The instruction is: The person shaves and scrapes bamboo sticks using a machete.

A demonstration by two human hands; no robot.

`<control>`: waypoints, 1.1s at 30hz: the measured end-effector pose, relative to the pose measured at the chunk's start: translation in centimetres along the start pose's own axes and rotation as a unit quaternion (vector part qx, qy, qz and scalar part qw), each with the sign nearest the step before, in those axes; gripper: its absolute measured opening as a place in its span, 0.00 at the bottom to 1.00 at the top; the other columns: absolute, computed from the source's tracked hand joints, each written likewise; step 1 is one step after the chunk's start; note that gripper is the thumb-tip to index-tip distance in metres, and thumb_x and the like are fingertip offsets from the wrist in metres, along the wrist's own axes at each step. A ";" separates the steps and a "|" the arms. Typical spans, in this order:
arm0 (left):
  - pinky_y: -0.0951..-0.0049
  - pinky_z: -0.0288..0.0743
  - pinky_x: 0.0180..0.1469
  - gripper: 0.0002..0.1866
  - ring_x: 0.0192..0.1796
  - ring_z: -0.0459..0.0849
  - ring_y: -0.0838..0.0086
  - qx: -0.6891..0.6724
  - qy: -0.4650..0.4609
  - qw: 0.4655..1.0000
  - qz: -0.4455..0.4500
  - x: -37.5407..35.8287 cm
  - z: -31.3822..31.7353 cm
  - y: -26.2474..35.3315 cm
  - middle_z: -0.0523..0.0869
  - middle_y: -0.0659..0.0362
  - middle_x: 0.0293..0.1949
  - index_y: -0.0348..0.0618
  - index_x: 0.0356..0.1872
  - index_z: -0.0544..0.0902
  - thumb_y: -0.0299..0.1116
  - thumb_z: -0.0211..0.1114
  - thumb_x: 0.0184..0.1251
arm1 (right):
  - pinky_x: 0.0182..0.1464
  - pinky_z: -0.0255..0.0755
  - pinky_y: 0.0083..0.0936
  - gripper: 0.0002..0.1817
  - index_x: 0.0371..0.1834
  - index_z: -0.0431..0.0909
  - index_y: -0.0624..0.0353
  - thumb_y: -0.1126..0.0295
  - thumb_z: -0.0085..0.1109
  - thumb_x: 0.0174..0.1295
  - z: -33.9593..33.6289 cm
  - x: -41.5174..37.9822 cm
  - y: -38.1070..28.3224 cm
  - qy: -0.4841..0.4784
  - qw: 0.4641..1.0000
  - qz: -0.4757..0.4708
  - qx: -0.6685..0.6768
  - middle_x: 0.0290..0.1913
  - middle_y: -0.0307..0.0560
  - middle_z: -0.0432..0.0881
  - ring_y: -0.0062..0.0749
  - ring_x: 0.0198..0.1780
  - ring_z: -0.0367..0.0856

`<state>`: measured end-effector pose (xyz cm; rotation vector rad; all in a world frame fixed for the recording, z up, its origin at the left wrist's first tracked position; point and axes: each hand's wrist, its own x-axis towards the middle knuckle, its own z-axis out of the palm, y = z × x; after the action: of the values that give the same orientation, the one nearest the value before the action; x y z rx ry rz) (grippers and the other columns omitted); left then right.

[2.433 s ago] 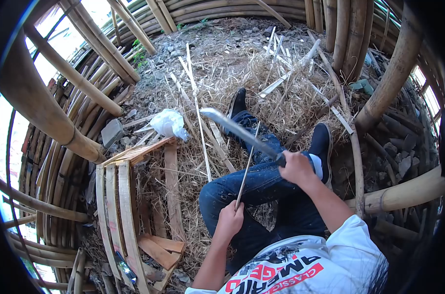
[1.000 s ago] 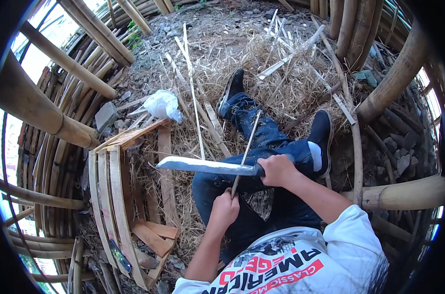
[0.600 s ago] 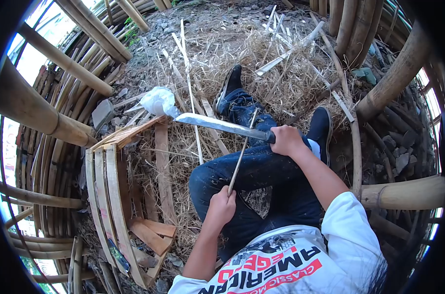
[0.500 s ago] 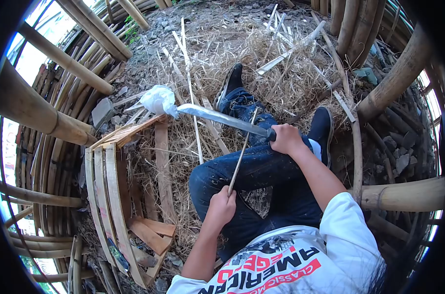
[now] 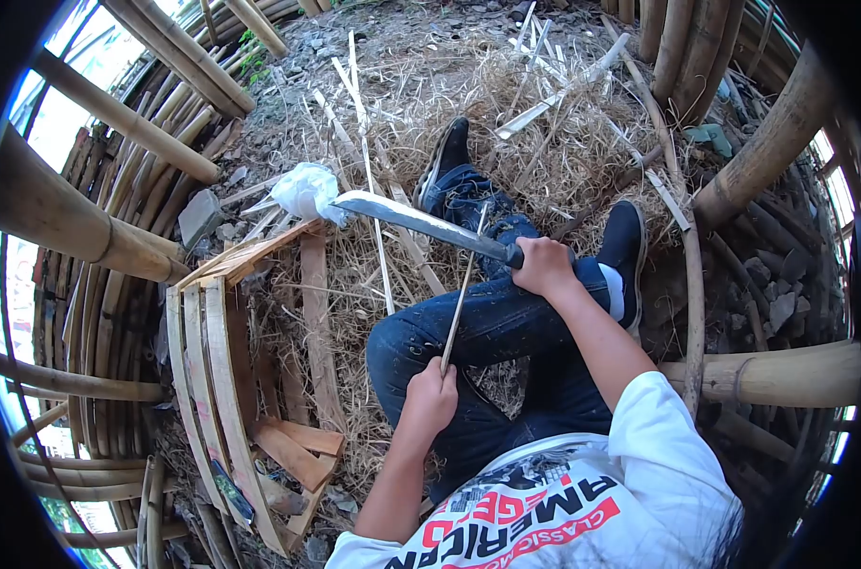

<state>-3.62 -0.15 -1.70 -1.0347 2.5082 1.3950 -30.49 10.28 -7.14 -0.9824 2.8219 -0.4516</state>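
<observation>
My right hand [image 5: 546, 266] is wrapped round the dark handle of a long machete [image 5: 421, 225], whose blade points left and curves near its tip. My left hand [image 5: 432, 394] grips the lower end of a thin bamboo strip [image 5: 462, 299]. The strip slants up and slightly right over my bent leg, and its upper part meets the blade near the handle. A crumpled white plastic bag [image 5: 307, 192] lies just past the blade's tip.
A wooden slatted crate [image 5: 223, 379] stands at left. Pale split strips [image 5: 364, 142] lie over shavings [image 5: 506, 90] on the ground ahead. Bamboo poles [image 5: 772, 147] surround the spot on both sides. A grey stone [image 5: 200, 218] sits beyond the crate, and more rubble lies at right.
My right hand and the machete have shifted slightly left. The strip's upper end has tipped a little to the left, while my left hand stays nearly in place.
</observation>
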 end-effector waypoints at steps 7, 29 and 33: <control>0.48 0.72 0.41 0.12 0.39 0.81 0.36 0.029 0.005 1.000 -0.004 -0.8 -0.2 0.4 0.81 0.35 0.30 0.33 0.39 0.76 0.35 0.54 0.75 | 0.49 0.81 0.46 0.14 0.38 0.84 0.53 0.61 0.66 0.48 -1.1 0.5 0.3 -0.005 0.998 0.059 0.022 0.38 0.58 0.88 0.54 0.44 0.88; 0.63 0.66 0.31 0.21 0.26 0.68 0.75 -0.110 -0.027 0.992 -0.057 0.1 -0.4 -0.2 0.71 0.57 0.19 0.33 0.28 0.74 0.42 0.58 0.77 | 0.37 0.78 0.46 0.11 0.28 0.79 0.60 0.64 0.66 0.53 0.9 -0.6 2.7 0.211 0.949 0.076 0.222 0.25 0.56 0.83 0.57 0.33 0.85; 0.63 0.66 0.31 0.23 0.26 0.67 0.75 -0.081 -0.017 0.995 -0.055 0.2 0.1 -0.4 0.71 0.57 0.18 0.33 0.26 0.74 0.44 0.59 0.76 | 0.32 0.75 0.40 0.17 0.26 0.77 0.60 0.58 0.72 0.54 -3.4 -4.3 -1.2 0.183 0.934 -0.014 0.305 0.21 0.53 0.80 0.54 0.28 0.83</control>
<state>-3.59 -0.29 -2.16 -1.1458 2.3078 1.5892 -27.14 12.92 -3.49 -0.8595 2.6428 -1.5376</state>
